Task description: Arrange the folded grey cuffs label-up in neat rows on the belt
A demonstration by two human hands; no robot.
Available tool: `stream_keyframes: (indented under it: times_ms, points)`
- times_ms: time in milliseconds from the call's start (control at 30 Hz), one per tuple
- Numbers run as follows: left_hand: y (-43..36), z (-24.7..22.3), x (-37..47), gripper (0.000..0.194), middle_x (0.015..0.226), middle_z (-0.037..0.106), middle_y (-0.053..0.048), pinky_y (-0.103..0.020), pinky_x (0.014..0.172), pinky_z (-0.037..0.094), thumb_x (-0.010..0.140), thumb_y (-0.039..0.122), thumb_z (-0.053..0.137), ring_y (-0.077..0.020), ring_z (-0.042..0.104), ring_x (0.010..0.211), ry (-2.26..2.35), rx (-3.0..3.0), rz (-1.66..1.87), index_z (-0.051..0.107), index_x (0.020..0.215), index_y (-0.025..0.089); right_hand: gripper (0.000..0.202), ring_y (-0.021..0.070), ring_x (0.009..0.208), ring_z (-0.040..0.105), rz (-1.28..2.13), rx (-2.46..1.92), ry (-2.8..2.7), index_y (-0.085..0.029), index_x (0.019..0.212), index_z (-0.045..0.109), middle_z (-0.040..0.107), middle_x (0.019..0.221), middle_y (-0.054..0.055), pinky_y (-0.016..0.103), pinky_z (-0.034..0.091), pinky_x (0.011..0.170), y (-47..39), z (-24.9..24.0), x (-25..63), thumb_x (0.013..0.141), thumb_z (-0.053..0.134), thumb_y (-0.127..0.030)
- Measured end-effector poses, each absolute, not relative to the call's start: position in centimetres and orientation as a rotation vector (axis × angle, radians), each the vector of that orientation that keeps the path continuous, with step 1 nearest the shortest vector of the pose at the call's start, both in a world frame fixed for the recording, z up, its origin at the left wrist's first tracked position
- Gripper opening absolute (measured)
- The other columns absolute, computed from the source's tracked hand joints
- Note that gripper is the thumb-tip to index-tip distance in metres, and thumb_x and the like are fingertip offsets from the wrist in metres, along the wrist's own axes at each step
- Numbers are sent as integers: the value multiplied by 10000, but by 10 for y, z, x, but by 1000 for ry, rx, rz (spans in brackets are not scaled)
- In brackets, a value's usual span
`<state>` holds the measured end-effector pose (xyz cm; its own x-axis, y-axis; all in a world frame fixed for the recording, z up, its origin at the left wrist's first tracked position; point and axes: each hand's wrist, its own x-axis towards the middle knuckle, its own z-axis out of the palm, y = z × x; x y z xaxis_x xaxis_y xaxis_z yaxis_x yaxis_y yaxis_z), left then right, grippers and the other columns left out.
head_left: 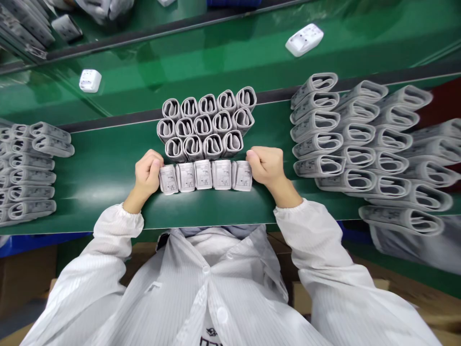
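Left hand (147, 172) and right hand (265, 166), both curled closed, squeeze a row (205, 176) of five folded leaflets from its ends on the counter (108, 168). Just behind the row: stack (207, 124) of three finished rows. Loose leaflets (363, 139) right of the row, unstacked.

Folded leaflets (205, 175): thin printed paper, matt. Table (108, 168) beneath them: smooth green surface, slightly glossy. Sleeves (118, 230) near the table: white striped cloth.
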<state>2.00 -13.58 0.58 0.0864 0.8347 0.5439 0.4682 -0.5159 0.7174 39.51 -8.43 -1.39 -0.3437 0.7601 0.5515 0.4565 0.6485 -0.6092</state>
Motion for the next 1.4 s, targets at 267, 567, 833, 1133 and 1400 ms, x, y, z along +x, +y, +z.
stream_keyframes:
  times_ms: [267,567,833,1133,1400]
  points:
    - [-137,6,20,482,722,613,-19,-374,671,430,1171,436,511,-170,575,682,1310,2005,1395,569,741,227,519,153,527,315,443,-984,-2024,-270,680,257,314,575,-28,387,285,593,-85,-14,396,1164,408,-382]
    - [-136,6,20,472,726,619,-22,-379,672,433,1171,425,514,-173,582,686,1308,2021,1400,572,746,229,508,153,520,312,428,-954,-2003,-268,682,268,319,572,-32,390,275,591,-85,-14,395,1156,434,-344]
    - [-137,6,20,489,732,620,-23,-378,672,436,1171,458,516,-176,579,689,1323,1998,1387,574,741,231,546,160,531,322,454,-1002,-2022,-272,680,265,318,576,-22,390,292,593,-85,-15,396,1185,358,-460]
    - [-137,7,20,481,730,619,-18,-374,674,432,1172,446,512,-172,580,691,1320,2010,1389,569,745,232,547,162,536,327,470,-1030,-2025,-270,678,260,315,572,-21,390,288,604,-85,-14,396,1178,359,-468]
    - [-137,7,21,504,707,601,-20,-385,662,432,1166,484,512,-179,575,676,1339,2001,1411,559,729,237,587,162,521,308,478,-1024,-2012,-271,660,253,298,560,-21,397,267,590,-85,-11,395,1184,324,-526]
